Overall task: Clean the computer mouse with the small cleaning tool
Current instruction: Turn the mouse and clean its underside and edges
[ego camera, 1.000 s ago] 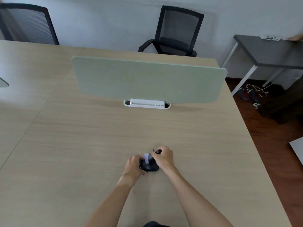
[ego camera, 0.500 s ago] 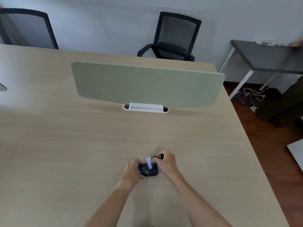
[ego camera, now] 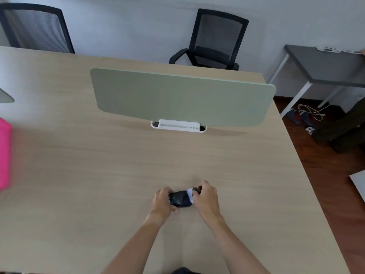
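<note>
A black computer mouse (ego camera: 180, 199) lies on the wooden table (ego camera: 118, 165), near its front edge. My left hand (ego camera: 163, 201) grips the mouse's left end. My right hand (ego camera: 206, 198) pinches a small cleaning tool (ego camera: 190, 193) with a white tip and a dark handle. The white tip rests on the right end of the mouse. Most of the tool is hidden in my fingers.
A green divider panel (ego camera: 181, 97) on a white base (ego camera: 178, 125) stands across the middle of the table. A pink object (ego camera: 4, 155) shows at the left edge. Two black chairs (ego camera: 214, 39) stand behind the table, and a grey side table (ego camera: 324, 66) is at the right.
The white tip has slid from the mouse's middle to its right end. My view has shifted, and the pink object has come into sight at the left.
</note>
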Demonstrator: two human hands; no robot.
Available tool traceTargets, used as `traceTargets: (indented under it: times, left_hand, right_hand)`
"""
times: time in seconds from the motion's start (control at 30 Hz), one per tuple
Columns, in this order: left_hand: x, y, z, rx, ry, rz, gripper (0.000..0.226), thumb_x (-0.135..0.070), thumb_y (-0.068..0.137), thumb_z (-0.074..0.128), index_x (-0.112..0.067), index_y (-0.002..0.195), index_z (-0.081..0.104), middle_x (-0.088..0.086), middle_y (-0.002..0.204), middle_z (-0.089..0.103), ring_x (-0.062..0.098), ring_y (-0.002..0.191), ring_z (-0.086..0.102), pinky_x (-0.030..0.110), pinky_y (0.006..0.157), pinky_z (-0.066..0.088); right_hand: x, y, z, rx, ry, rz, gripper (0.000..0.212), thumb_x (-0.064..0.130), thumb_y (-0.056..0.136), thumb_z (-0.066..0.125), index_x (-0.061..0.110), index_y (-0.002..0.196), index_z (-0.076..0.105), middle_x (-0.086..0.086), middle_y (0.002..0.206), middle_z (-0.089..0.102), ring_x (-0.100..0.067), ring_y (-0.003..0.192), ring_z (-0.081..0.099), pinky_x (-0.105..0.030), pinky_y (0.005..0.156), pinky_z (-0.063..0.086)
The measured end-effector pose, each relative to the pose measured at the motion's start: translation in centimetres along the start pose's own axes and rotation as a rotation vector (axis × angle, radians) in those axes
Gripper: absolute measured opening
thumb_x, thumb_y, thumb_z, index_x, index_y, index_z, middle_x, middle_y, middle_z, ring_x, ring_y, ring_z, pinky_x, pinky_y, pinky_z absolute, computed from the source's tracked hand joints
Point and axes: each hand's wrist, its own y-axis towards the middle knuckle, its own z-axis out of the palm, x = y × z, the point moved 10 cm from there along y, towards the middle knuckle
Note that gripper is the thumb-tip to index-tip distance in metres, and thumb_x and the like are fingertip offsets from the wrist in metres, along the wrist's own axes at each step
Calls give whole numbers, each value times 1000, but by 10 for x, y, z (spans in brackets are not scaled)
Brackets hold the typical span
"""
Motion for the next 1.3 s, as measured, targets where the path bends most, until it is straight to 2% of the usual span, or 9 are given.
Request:
traceTargets:
  times: [0.13,0.2,0.37,0.57,0.73,0.87,1.0,1.07,1.3]
  left_hand:
    - [2,2,1,-6,17,11,62,-3,55,84,-11,112,60,5,109,58,18,89,50,25,69,38]
    - [3,4,1,-9,22,16,62,-2,55,84,-10,112,60,8,111,59,19,88,50,26,69,39]
    - [2,5,2,-7,33,6,60,2,58,81,-10,113,59,9,109,52,23,90,50,31,72,48]
    - [1,4,2,-29,73,29,58,-3,58,83,-10,110,58,8,110,52,21,89,49,29,70,41]
    - [1,-1,2,-48,68,26,52,-8,60,82,-10,106,57,2,102,46,23,88,50,30,70,43]
    - [2,-1,2,-52,75,21,51,-8,62,81,-9,107,56,3,102,47,22,86,49,29,68,42]
    - [3,-2,2,-54,72,14,49,-9,61,81,-9,104,57,4,100,47,24,84,51,31,66,44]
    - [3,-2,2,-57,66,11,50,-10,60,82,-9,103,57,3,100,47,24,84,51,32,67,45]
    - [6,-7,-1,-88,-2,30,54,-15,56,85,-8,104,61,2,97,50,20,84,52,26,69,41]
  right_hand:
    - [17,2,8,87,62,-33,7,15,75,64,9,75,59,1,70,60,-12,62,53,-21,51,40]
    - [5,-4,16,133,44,-20,9,15,74,64,12,73,56,1,69,58,-15,61,51,-26,53,41]
    - [-39,-11,-5,27,-18,65,10,10,83,55,11,77,47,0,72,53,-23,66,50,-32,55,36]
    - [-38,-23,11,80,105,39,13,11,81,64,12,74,52,0,69,58,-10,59,51,-15,49,41]
    - [-44,-12,1,7,87,62,18,14,85,61,14,73,48,-1,69,57,-17,59,51,-31,54,42]
    - [-27,-13,1,33,148,-29,16,9,81,66,10,73,51,2,64,54,-11,55,46,-18,50,38]
    - [-40,-14,11,63,137,32,15,10,82,64,13,73,51,2,66,57,-12,57,51,-19,52,42]
    - [-45,-11,6,18,109,50,21,13,84,62,16,71,46,3,65,55,-15,57,50,-30,55,44]
    - [3,-3,7,8,148,-124,9,11,77,67,9,73,59,1,67,62,-17,65,56,-28,63,44]
